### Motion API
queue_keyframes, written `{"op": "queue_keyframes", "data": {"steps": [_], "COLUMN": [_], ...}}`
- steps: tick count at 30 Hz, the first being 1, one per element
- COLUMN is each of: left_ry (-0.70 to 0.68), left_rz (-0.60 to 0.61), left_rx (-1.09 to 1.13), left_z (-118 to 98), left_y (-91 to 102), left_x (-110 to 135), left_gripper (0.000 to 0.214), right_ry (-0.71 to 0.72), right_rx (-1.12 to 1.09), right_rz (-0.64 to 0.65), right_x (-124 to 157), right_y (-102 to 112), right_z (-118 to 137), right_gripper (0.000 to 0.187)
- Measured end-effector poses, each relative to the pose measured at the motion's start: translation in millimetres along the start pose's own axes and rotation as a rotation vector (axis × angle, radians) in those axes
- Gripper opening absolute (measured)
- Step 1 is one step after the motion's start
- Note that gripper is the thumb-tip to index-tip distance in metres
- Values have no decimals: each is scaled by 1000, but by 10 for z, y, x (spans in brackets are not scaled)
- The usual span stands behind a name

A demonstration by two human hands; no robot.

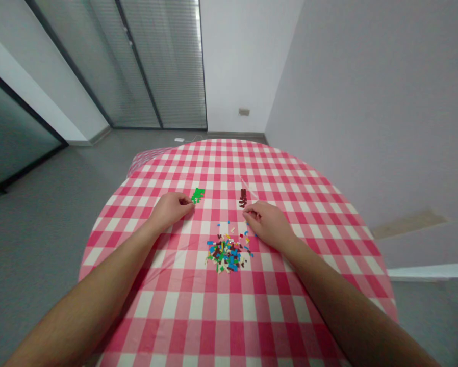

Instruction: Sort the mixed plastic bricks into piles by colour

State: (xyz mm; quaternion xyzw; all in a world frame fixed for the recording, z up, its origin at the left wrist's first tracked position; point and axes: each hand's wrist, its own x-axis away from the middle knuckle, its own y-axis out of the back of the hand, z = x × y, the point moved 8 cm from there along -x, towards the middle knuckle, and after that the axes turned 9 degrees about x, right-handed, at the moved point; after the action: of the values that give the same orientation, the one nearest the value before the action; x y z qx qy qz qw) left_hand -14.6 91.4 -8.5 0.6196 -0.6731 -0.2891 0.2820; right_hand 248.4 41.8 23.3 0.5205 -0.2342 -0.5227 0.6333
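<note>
A mixed heap of small toy building bricks [226, 256] in blue, green, brown, white and other colours lies on the table in front of me. Beyond it on the left is a small group of green bricks [198, 194]; on the right is a group of dark brown bricks [243, 197]. My left hand [172, 210] is at the near left edge of the green group, thumb and fingers pinched together. Just below the brown group, my right hand [269, 223] also has its fingers closed in a pinch. Whatever either pinch holds is too small or hidden to make out.
A red and white checked cloth [221, 326] covers the round table. Behind its far left edge shows another checked-covered surface [145, 159]. A white power strip [179, 139] lies on the floor beyond. A wall [366, 102] stands close on the right.
</note>
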Motion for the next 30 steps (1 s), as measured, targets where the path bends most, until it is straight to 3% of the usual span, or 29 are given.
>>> {"op": "queue_keyframes", "data": {"steps": [14, 22, 26, 30], "left_ry": [-3, -29, -276, -572], "left_rz": [23, -6, 28, 303], "left_rx": [-8, -8, 45, 97], "left_z": [8, 10, -278, -707], "left_y": [5, 26, -23, -296], "left_x": [-13, -7, 102, 398], "left_gripper": [20, 17, 16, 16], "right_ry": [36, 301, 381, 406], "right_rx": [1, 8, 98, 180], "right_rz": [66, 170, 252, 272], "right_x": [13, 119, 155, 161], "right_y": [-54, -324, -383, -401], "right_z": [89, 442, 569, 605], "right_gripper": [15, 20, 22, 21]}}
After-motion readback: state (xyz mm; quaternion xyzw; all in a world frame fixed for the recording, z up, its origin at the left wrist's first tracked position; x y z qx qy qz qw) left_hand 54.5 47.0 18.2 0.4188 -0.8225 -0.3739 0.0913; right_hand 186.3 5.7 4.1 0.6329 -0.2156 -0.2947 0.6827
